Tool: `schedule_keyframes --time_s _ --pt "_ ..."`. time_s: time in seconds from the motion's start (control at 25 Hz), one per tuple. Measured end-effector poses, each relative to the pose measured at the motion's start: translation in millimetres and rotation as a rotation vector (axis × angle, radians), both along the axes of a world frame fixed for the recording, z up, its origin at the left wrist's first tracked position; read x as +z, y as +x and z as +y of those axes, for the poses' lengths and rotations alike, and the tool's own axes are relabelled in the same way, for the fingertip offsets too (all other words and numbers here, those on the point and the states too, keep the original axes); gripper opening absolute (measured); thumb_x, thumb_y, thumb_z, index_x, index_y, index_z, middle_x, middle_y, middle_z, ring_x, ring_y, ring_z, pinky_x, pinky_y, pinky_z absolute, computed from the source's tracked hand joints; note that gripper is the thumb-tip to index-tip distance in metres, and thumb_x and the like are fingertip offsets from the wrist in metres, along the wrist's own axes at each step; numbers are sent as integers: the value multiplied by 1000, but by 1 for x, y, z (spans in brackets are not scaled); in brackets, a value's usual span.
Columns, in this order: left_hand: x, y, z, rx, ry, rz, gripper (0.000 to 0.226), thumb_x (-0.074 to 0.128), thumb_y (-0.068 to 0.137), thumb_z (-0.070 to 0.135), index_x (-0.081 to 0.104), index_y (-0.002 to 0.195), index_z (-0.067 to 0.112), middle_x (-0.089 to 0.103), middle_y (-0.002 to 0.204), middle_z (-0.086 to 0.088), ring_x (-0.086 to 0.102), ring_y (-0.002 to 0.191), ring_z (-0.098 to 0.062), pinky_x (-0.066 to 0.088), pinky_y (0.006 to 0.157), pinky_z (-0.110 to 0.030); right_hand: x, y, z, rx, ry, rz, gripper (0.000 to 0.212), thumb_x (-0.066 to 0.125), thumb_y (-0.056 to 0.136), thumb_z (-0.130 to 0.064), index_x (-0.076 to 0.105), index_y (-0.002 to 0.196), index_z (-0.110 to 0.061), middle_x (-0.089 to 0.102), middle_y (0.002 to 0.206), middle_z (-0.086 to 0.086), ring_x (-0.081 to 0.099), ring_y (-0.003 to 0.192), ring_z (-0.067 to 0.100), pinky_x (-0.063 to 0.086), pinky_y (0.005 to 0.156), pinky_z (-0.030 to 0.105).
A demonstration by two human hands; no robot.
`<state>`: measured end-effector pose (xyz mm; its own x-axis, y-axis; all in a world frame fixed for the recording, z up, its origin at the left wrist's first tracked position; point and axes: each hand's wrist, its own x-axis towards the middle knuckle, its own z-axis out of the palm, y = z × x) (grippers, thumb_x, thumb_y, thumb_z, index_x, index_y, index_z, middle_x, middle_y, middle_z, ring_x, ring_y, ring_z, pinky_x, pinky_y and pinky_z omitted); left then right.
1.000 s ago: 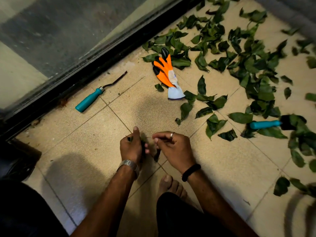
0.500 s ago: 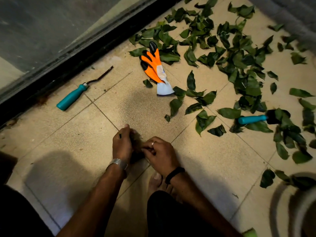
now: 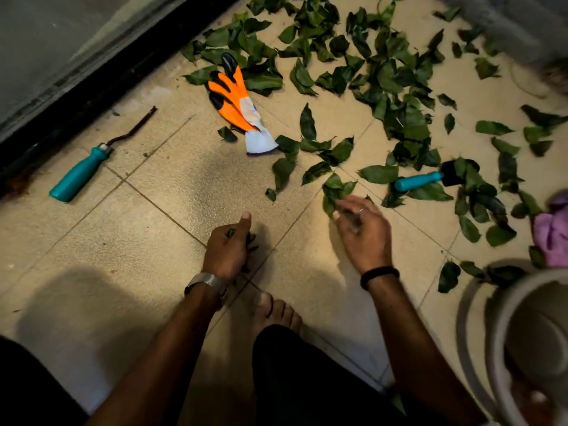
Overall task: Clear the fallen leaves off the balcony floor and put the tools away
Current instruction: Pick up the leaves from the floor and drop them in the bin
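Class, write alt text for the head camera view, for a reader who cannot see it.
A crouching person's left hand grips a bunch of green leaves while the right hand reaches, blurred, toward scattered green leaves on the beige tiled floor. An orange-and-white glove, a teal-handled hooked tool and a teal-handled brush lie nearby.
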<state>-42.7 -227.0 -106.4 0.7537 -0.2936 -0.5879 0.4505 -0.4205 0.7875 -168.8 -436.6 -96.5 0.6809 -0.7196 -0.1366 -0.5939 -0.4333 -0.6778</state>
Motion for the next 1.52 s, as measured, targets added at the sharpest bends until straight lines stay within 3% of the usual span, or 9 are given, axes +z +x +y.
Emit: schedule_keyframes --time_s 0.12,0.24,0.36,0.56,0.8,0.96,1.12,1.28,1.52 --pt "4 -7 -9 83 -95 112 56 54 100 46 39 55 18 42 41 7 72 59 -26 35 47 -22 -32 -21 -33 47 -269 197 31 67 91 -14 71 121 -17 59 133 2 52 120 22 38 105 26" --pt "5 -16 -21 106 -101 147 55 55 100 46 43 55 17 42 41 4 63 46 -21 36 45 -20 -34 -25 -32 109 -321 191 28 63 88 -4 75 107 -20 68 114 0 61 108 22 42 97 23" --pt "5 -25 -33 58 -103 89 48 52 102 43 57 63 14 54 48 3 50 38 -12 37 42 -20 -8 -14 -10 -43 -70 34 21 68 88 -6 76 98 -23 73 99 -8 67 93 8 53 91 22" --pt "2 -34 -45 7 -141 119 41 49 103 45 75 82 21 77 79 -3 69 67 -14 51 51 -25 28 8 83 -28 370 -230 29 75 84 -5 67 91 -32 73 87 -11 70 78 5 58 72 25" --pt "-8 -28 -35 112 30 -32 57 55 101 41 57 49 18 53 41 5 50 45 -11 39 55 -28 22 2 104 195 269 -215 22 64 92 -16 72 110 -24 73 104 -13 68 98 3 56 87 34" --pt "-7 -21 -35 161 34 -33 59 53 101 46 58 53 11 55 41 -3 52 35 -16 37 39 -19 9 7 51 138 31 -91 23 64 93 -16 70 112 -28 68 117 -11 62 109 10 54 93 39" --pt "-5 -23 -34 144 1 -4 56 56 100 44 57 55 10 53 49 -10 52 39 -20 36 40 -19 -20 18 -5 46 -191 157 46 71 88 -23 58 132 -25 53 140 -2 47 127 19 39 109 30" --pt "-5 -26 -32 141 -5 10 55 56 100 41 55 55 10 51 50 -12 49 38 -21 35 41 -18 -36 10 -1 46 -249 72 29 67 90 -16 67 117 -23 67 115 -2 57 106 22 41 90 26" --pt "-4 -20 -30 156 -29 43 52 58 99 40 54 53 17 49 47 -3 48 42 -19 36 43 -22 -25 6 16 -192 -12 -96 25 72 87 -17 68 108 -30 66 91 -11 61 84 11 57 78 35"
